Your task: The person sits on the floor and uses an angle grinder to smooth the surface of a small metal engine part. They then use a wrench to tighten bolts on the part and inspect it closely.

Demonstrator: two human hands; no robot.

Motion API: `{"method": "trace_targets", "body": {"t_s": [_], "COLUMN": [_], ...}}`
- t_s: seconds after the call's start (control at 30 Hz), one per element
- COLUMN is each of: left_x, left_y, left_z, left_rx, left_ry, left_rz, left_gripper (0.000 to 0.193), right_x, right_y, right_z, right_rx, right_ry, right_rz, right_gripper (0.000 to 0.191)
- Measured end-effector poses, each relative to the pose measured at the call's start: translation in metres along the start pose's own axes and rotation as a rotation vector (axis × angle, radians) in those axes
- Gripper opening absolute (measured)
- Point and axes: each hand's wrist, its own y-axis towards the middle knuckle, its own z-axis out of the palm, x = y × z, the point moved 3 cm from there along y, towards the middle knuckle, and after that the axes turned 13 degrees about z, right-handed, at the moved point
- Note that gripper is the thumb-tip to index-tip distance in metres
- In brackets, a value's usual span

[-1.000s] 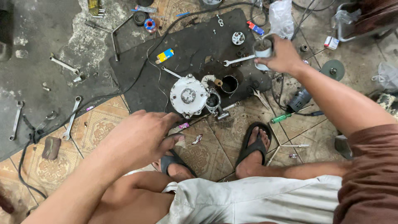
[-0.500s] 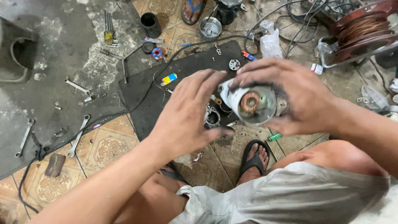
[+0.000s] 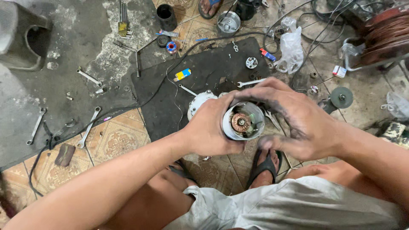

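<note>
Between both hands, raised above the black mat [image 3: 204,85], sits a round metal motor housing [image 3: 243,121], its open end facing up and showing a copper-coloured core. Left hand [image 3: 211,127] is closed around its left side, fingers wrapped under the rim; right hand [image 3: 298,119], smudged with grease, cups the right side with fingers curled over the top edge and thumb below. Just behind the left hand a white motor part [image 3: 198,102] rests on the mat, with a spanner [image 3: 251,82] and a small gear [image 3: 251,62] further back. Wrenches [image 3: 89,126] lie on the floor well to the left, a plastic bag [image 3: 292,47] beyond the mat's right edge
</note>
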Motion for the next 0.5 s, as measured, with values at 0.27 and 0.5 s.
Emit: {"method": "trace_targets", "body": {"t_s": [0.27,0.5], "left_x": [0.013,0.009], "left_y": [-0.010,-0.013], "left_z": [-0.001,-0.007], "left_rx": [0.101,0.174], "left_ry": [0.023,0.087], "left_rz": [-0.122,-0.071], "left_gripper": [0.074,0.077], "right_x": [0.014,0.032], "right_y": [0.013,0.013], "right_z": [0.001,-0.022], "right_rx": [-0.063,-0.195], "right_ry": [-0.238,-0.500], "right_rz": [-0.050,-0.267], "right_gripper": [0.043,0.037]}}
